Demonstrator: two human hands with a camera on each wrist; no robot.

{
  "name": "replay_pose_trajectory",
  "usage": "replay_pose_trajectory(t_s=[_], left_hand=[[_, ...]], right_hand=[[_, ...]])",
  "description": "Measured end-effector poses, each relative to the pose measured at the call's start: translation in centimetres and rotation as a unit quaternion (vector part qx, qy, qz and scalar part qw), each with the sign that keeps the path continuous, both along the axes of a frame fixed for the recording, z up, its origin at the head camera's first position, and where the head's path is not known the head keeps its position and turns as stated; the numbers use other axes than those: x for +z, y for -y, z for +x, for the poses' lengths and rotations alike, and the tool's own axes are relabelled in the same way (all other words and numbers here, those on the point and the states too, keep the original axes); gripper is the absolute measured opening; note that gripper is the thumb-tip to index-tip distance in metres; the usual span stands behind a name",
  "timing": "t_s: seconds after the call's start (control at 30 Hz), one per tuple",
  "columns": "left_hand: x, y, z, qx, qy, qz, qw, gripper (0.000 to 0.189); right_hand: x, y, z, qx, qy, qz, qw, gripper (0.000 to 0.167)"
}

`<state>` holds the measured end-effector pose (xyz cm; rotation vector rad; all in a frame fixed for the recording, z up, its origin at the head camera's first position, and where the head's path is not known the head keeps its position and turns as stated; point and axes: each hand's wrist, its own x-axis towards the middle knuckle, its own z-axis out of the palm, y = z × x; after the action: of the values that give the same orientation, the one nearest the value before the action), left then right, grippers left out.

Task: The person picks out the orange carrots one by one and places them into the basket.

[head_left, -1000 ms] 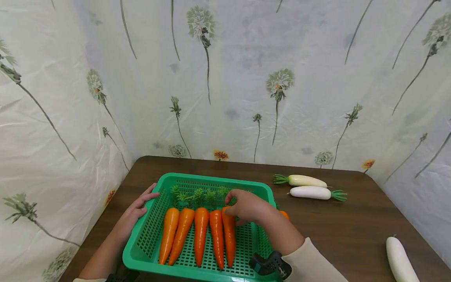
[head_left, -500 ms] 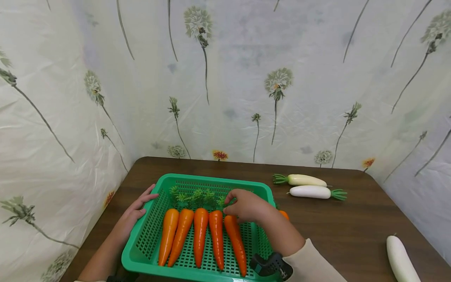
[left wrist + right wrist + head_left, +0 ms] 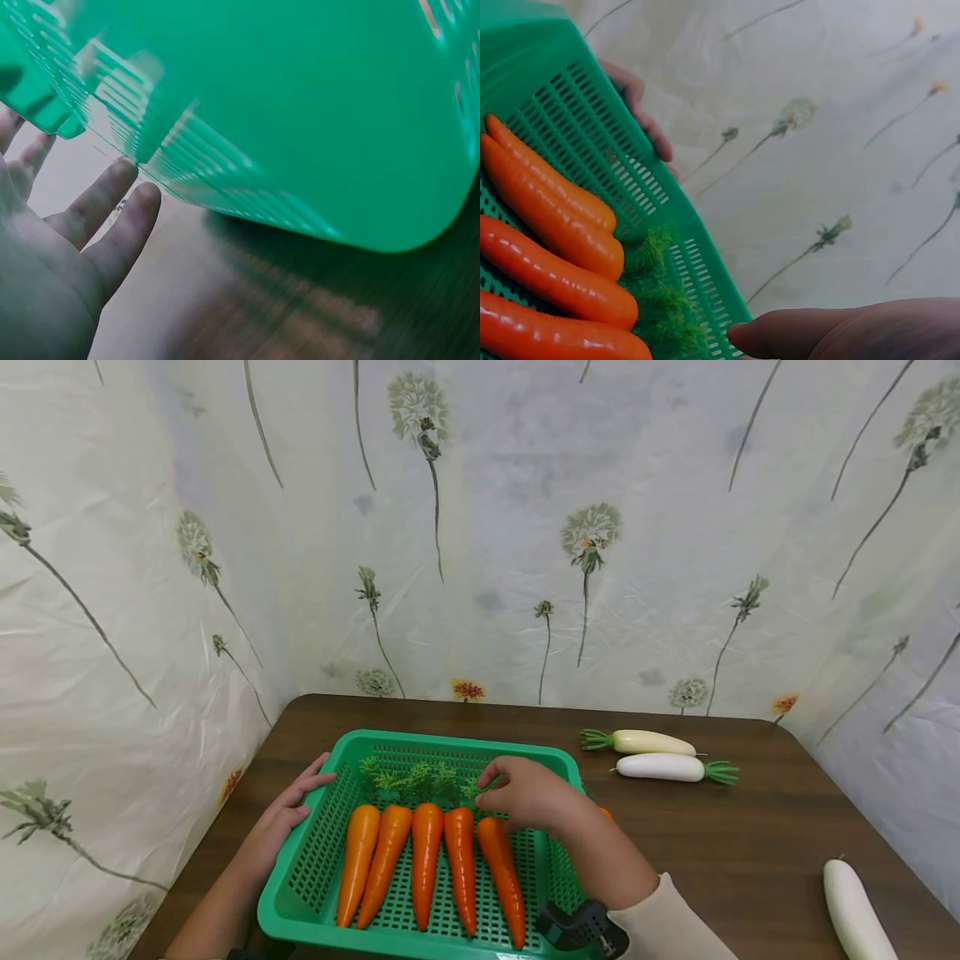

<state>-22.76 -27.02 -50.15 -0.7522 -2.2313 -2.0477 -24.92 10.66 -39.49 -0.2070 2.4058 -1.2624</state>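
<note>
Inside a green plastic basket (image 3: 420, 741), several orange carrots (image 3: 427, 860) lie side by side, their leafy green tops (image 3: 420, 781) toward the far wall. My left hand (image 3: 281, 810) rests at the basket's left rim with fingers extended; the left wrist view shows its fingertips (image 3: 142, 202) at the slotted side. Over the top of the rightmost carrot (image 3: 502, 881) is my right hand (image 3: 528, 795), thumb and index finger bent loosely apart. Its lower fingers hide that carrot's leaves. In the right wrist view one finger (image 3: 780, 334) reaches past the basket's far rim.
Two white radishes, one cream radish (image 3: 652, 742) and one whiter radish (image 3: 660, 767), lie right of the basket on the brown table (image 3: 720, 835). Another white radish (image 3: 855, 906) lies at the right edge. An orange piece (image 3: 606, 813) peeks out behind the right forearm.
The rightmost carrot has swung away from its neighbour, its tip shifting right and nearer. In the last half second my right hand has risen slightly while the carrot stays put.
</note>
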Motion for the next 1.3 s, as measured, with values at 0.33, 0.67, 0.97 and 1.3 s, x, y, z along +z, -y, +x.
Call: replay_pose_trajectory(t_s=[0.33, 0.67, 0.97, 1.3], left_hand=[[0.1, 0.0, 0.0, -0.006, -0.021, 0.005, 0.9998, 0.046], [0.3, 0.1, 0.2, 0.003, -0.002, -0.003, 1.0000, 0.047], [0.1, 0.1, 0.0, 0.005, 0.007, -0.005, 1.0000, 0.048], [0.1, 0.0, 0.0, -0.002, -0.003, 0.002, 1.0000, 0.047]], right_hand=[[0.8, -1.3, 0.5, -0.015, 0.000, -0.038, 0.9992, 0.033], [0.4, -2.4, 1.0, -0.017, -0.024, -0.034, 0.9990, 0.034], [0.7, -2.7, 2.1, -0.019, -0.089, 0.032, 0.9953, 0.029], [0.6, -4.0, 2.8, -0.046, -0.116, 0.024, 0.9918, 0.024]])
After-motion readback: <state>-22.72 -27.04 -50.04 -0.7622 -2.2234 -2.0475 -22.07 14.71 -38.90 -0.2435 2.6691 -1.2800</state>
